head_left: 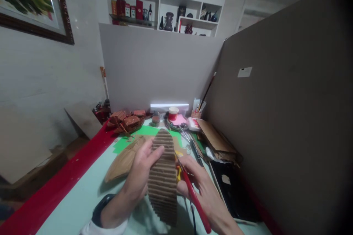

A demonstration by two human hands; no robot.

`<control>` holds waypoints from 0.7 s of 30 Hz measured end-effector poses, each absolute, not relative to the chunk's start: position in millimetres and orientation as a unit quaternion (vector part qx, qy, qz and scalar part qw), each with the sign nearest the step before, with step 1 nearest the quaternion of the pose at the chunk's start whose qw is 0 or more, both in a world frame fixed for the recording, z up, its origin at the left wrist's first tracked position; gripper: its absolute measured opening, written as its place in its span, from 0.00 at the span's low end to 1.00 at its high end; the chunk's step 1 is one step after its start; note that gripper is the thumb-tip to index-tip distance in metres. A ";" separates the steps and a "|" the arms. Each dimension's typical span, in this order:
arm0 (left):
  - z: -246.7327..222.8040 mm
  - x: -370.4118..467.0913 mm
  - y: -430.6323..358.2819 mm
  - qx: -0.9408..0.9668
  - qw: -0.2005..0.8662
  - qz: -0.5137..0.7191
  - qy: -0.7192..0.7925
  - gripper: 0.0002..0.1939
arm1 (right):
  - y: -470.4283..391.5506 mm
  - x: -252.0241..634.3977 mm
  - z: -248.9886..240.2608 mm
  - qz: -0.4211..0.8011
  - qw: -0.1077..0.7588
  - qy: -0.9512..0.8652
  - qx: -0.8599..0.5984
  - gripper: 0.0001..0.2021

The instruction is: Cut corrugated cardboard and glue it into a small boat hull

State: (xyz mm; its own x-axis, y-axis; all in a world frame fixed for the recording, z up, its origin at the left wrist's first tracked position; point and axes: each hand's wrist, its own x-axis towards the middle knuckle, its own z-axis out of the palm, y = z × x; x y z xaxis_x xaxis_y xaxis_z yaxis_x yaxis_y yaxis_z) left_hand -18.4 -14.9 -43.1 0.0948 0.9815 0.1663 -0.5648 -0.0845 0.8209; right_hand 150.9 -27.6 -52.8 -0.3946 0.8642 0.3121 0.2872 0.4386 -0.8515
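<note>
Corrugated cardboard (163,183), one piece, in my left hand (142,165), fingers (146,148) partly hidden; one red-handled tool (195,200) in my right hand (204,183)

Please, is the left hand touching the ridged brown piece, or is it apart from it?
Touching: in the head view, the left hand holds the ridged brown piece at its edge, the thumb lying on the ridges.
</note>
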 end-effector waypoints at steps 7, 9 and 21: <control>-54.2 -16.6 -11.7 0.387 0.635 0.610 0.273 0.17 | -22.7 146.9 -54.4 0.373 0.421 -0.731 -0.387 0.16; -55.9 -16.0 -11.3 0.383 0.639 0.609 0.272 0.17 | -21.8 145.6 -57.6 0.365 0.435 -0.727 -0.386 0.13; -59.7 -19.6 -9.4 0.435 0.614 0.594 0.284 0.11 | -27.0 152.9 -60.9 0.310 0.403 -0.763 -0.400 0.12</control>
State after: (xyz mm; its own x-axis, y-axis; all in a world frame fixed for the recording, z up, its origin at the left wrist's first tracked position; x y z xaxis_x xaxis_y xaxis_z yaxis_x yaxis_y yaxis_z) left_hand -19.6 -9.4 -59.7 0.1318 0.9770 0.1676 -0.4822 -0.0845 0.8720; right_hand 152.9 -27.0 -60.9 -0.3552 0.8597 0.3670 0.3594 0.4881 -0.7954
